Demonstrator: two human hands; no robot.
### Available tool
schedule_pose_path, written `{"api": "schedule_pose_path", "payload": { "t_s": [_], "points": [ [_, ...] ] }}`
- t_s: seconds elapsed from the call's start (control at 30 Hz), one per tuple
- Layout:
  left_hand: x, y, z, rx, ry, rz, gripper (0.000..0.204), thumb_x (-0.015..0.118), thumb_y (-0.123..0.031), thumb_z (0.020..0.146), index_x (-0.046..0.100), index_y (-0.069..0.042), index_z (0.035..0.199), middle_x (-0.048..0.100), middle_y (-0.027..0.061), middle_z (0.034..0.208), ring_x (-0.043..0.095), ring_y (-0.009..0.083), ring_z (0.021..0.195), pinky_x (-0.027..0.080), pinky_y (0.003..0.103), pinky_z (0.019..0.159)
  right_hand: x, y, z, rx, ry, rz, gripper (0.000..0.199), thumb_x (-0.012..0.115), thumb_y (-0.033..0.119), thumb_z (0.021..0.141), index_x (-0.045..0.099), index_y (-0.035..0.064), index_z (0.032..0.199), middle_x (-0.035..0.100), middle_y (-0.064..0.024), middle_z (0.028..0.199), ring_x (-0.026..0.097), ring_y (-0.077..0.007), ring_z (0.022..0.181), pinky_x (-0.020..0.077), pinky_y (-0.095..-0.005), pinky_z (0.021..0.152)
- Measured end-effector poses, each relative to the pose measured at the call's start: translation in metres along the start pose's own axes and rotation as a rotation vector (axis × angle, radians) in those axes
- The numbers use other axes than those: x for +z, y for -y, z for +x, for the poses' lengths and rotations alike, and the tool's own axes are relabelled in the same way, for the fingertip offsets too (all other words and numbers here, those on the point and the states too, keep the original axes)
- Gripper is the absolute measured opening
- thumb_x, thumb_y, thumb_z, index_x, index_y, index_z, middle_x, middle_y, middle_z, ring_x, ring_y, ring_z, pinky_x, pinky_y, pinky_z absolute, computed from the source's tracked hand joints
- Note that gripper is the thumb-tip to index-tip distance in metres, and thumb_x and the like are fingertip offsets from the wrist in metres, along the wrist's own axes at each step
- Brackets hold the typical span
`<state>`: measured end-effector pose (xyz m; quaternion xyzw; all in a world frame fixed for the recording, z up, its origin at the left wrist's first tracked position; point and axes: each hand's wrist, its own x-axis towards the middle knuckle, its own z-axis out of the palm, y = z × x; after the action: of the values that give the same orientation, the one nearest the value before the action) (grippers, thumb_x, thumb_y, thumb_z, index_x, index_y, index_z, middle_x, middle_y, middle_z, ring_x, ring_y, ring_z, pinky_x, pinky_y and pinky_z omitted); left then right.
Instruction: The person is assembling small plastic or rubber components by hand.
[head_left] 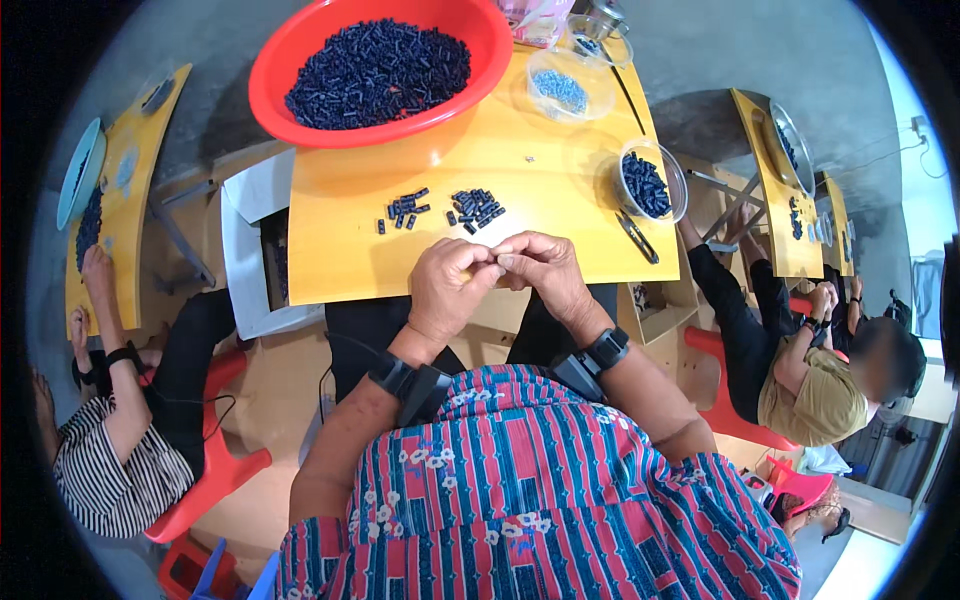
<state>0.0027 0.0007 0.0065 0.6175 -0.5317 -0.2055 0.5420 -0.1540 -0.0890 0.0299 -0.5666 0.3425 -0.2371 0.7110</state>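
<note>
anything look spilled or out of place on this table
A tiny pale speck lies alone on the table, between the clear tub of bluish bits and the right pile of dark parts, so it looks stray. Nothing else stands out.

The left hand (450, 288) and right hand (552, 272) meet at pinched fingertips over the near edge of the yellow table (560, 200), anything between them hidden. Just beyond the hands lie two small clusters of dark parts, the looser cluster (408, 208) farther left; well beyond them stands a red basin (272, 95) heaped with similar pieces (380, 72). To the hands' right lies a black hand tool (638, 240) beside a clear tub (681, 190).
</note>
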Motion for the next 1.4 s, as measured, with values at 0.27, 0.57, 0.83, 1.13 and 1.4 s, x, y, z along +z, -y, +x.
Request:
{"api": "schedule_pose_path", "payload": {
  "t_s": [0.27,0.57,0.83,1.13,1.4],
  "points": [
    [-0.009,-0.02,-0.001,0.03,0.079,0.1,0.006,0.072,-0.011,0.079,0.068,-0.008,0.084,0.069,0.0071,0.079,0.065,0.0277,0.078,0.049,0.038,0.074,-0.04,0.024,0.055,-0.373,-0.437,-0.703,0.013,0.07,0.008,0.088,0.074,0.0028,0.099,0.071,-0.0121,0.093,0.068,-0.0224,0.08,0.0539,-0.0329,0.075],
    [-0.008,-0.021,-0.001,0.081,0.121,0.127,0.009,0.071,-0.017,0.08,0.068,-0.009,0.084,0.068,0.0053,0.079,0.062,0.0282,0.081,0.046,0.042,0.077,-0.045,0.04,0.087,-0.504,-0.367,-1.047,0.011,0.065,0.012,0.089,0.073,0.0061,0.093,0.065,-0.0176,0.092,0.065,-0.0385,0.084,0.0534,-0.0448,0.076],
    [-0.01,-0.026,0.001,0.075,0.141,0.156,0.007,0.07,-0.017,0.082,0.068,-0.011,0.082,0.069,0.0054,0.081,0.064,0.0286,0.082,0.045,0.04,0.077,-0.047,0.038,0.086,-0.439,-0.388,-1.144,0.012,0.061,0.009,0.09,0.072,0.0046,0.089,0.064,-0.0194,0.091,0.065,-0.0398,0.084,0.0533,-0.0467,0.077],
    [-0.009,-0.027,0.0,0.09,0.123,0.149,0.007,0.071,-0.016,0.081,0.067,-0.01,0.082,0.069,0.0049,0.08,0.063,0.0283,0.081,0.044,0.04,0.077,-0.049,0.035,0.075,-0.52,-0.42,-1.044,0.01,0.061,0.007,0.088,0.07,0.003,0.089,0.066,-0.0198,0.091,0.063,-0.0393,0.086,0.0518,-0.0466,0.08],
    [-0.008,-0.02,-0.001,0.083,0.124,0.151,0.007,0.072,-0.014,0.08,0.067,-0.01,0.081,0.069,0.0045,0.08,0.063,0.0277,0.081,0.045,0.039,0.076,-0.047,0.024,0.075,-0.418,-0.536,-0.846,0.01,0.067,0.01,0.084,0.074,0.0037,0.089,0.068,-0.0181,0.091,0.065,-0.0369,0.089,0.0522,-0.0433,0.082]
  ]
}}
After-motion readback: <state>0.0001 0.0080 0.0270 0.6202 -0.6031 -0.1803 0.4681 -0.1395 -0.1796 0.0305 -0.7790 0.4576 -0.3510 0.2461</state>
